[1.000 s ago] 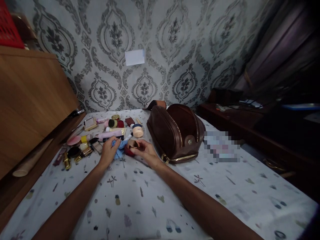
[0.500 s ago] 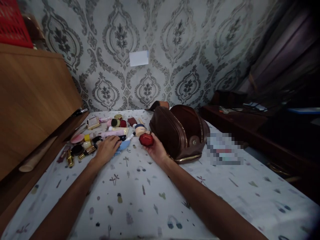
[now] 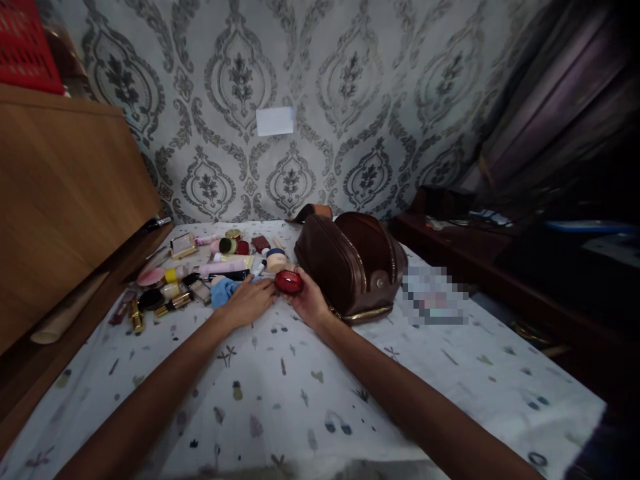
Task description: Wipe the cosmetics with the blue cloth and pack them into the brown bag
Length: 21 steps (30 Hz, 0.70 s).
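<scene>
My right hand (image 3: 311, 303) is closed around a small glossy red case (image 3: 289, 281), held just in front of the brown bag's left side. My left hand (image 3: 251, 300) reaches flat towards the case, fingers stretched out, with its fingertips at the case's left edge; whether they touch it I cannot tell. A crumpled blue cloth (image 3: 223, 291) lies behind the left hand, partly covered by it. Beyond the hands sit a cream jar with a dark lid (image 3: 276, 260) and a pink tube (image 3: 220, 267). The brown leather bag (image 3: 345, 273) stands unzipped, its opening facing up.
Several cosmetics, among them a gold lipstick (image 3: 136, 316) and a clear-lidded compact (image 3: 183, 246), lie at the left on the patterned sheet (image 3: 280, 413). A wooden cabinet (image 3: 70, 200) borders the left side. A blurred-out item (image 3: 434, 297) lies right of the bag.
My left hand has moved right, from over the blue cloth to beside the red case. More of the cloth now shows on the hand's left. My right hand still holds the case.
</scene>
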{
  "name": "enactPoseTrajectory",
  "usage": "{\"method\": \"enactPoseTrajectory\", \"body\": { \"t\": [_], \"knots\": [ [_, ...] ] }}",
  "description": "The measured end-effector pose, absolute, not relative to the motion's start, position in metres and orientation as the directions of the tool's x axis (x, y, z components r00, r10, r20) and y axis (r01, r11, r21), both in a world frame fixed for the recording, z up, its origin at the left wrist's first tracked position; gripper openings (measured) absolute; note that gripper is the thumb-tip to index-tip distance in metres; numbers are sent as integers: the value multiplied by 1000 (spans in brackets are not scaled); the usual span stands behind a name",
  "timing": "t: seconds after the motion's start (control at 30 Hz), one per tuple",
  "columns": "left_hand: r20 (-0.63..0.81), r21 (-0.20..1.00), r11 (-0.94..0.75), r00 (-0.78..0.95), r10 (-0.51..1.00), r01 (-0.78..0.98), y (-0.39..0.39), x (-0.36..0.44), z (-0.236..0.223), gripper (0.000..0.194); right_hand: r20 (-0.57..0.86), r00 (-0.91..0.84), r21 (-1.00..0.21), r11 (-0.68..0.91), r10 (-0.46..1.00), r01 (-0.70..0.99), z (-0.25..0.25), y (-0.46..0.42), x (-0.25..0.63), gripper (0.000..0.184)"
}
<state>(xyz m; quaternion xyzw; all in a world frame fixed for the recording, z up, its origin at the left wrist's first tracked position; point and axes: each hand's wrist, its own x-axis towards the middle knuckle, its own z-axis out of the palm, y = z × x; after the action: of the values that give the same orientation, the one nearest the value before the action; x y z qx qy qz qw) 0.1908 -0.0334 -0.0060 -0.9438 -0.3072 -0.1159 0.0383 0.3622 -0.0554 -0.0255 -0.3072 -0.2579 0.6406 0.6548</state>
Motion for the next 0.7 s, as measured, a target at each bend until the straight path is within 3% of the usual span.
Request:
{"method": "enactPoseTrajectory", "body": {
  "t": [0.2,0.37,0.43,0.53,0.7],
  "knots": [
    [337,109,-787,723,604,607,-45,153,-3,34,38,34,-828,51,999,-558,-23,-70,348,30],
    [330,415,-733,661,673,539,-62,124,-9,82,225,-104,-965,207,969,-161,-20,-86,330,54],
    [310,467,-696,635,707,546,-66,128,-14,87,285,-189,-958,286,940,-19,-19,-90,332,61],
    [312,473,-648,575,757,597,-69,139,-20,80,305,-263,-930,346,915,123,-18,-90,346,56],
    [303,498,-652,589,749,573,-64,123,-23,87,326,-76,-867,331,942,373,-24,-80,368,39]
  ]
}}
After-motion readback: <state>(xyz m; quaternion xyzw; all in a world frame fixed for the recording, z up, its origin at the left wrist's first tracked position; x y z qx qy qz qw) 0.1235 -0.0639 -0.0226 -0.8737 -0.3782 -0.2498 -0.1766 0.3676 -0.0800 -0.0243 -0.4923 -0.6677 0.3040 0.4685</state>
